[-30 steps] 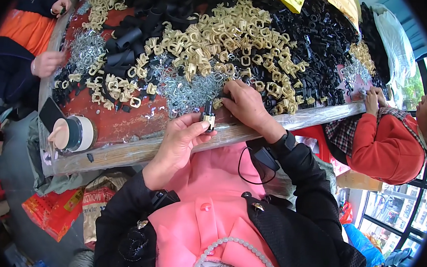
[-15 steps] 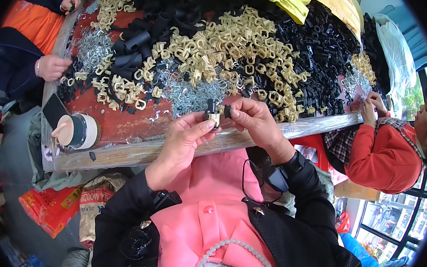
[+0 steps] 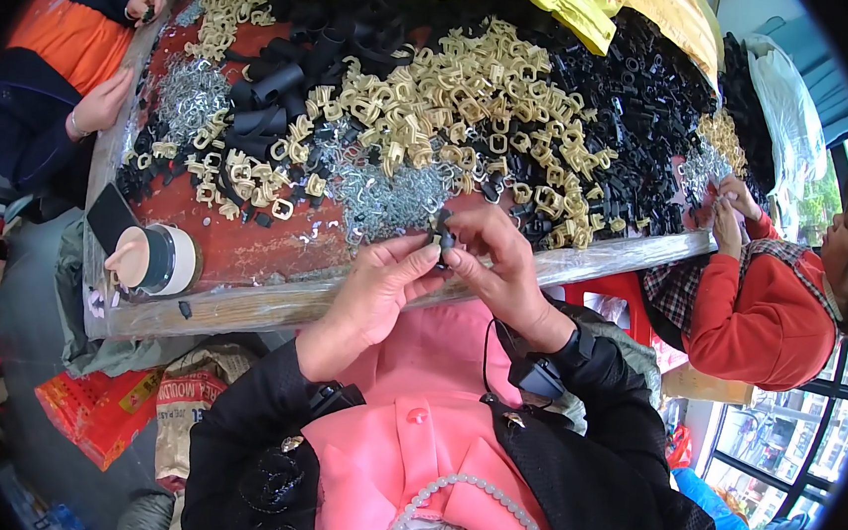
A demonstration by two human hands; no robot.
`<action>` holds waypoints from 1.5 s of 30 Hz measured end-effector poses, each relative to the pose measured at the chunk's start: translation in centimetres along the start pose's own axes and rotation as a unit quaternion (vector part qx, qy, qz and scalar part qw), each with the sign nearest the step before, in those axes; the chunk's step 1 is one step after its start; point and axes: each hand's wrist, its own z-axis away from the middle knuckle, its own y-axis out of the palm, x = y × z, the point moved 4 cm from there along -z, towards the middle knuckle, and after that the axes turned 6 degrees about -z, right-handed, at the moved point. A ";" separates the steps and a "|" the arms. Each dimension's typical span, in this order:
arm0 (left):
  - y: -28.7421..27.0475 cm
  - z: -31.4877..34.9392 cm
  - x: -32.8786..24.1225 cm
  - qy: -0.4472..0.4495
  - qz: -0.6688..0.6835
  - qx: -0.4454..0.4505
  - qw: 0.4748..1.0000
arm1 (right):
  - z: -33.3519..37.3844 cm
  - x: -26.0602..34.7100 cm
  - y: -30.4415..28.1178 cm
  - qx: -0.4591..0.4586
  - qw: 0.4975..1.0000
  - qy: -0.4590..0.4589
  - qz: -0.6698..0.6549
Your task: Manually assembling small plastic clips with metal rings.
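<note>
Above the table's near edge, my left hand [image 3: 389, 282] and my right hand [image 3: 500, 267] come together at the fingertips. Between them is a small black plastic part [image 3: 444, 229], pinched by thumbs and fingers of both hands. Fingers cover much of it, so its full shape cannot be made out. Just beyond my hands lies a heap of small silvery metal pieces [image 3: 384, 202]. Behind that spreads a pile of cream-coloured plastic loops [image 3: 422, 100], with small black plastic parts [image 3: 629, 132] heaped to its right.
A wooden rim [image 3: 231, 315] wrapped in clear film edges the red tabletop [image 3: 256, 242]. A round white-and-green tub [image 3: 170, 260] stands at the near left corner. One person's hand [image 3: 103, 102] is at the left side; a person in red [image 3: 764, 307] works at the right.
My hands have closed together around the part, the right moving in to the left. The cream piece seen before is now covered. At left, a co-worker's hand has drawn back from the table edge.
</note>
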 end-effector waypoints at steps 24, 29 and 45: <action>-3.8 -1.9 -1.7 0.041 -0.096 -0.013 0.995 | -20.6 -5.7 4.6 0.118 0.854 -0.218 0.458; -5.4 -1.0 -1.0 0.018 -0.091 -0.033 0.995 | -22.9 -9.3 6.1 0.161 0.831 -0.042 0.531; -5.1 0.9 -0.7 0.052 -0.087 -0.019 0.995 | -18.1 -3.9 1.8 0.053 0.940 -0.110 0.320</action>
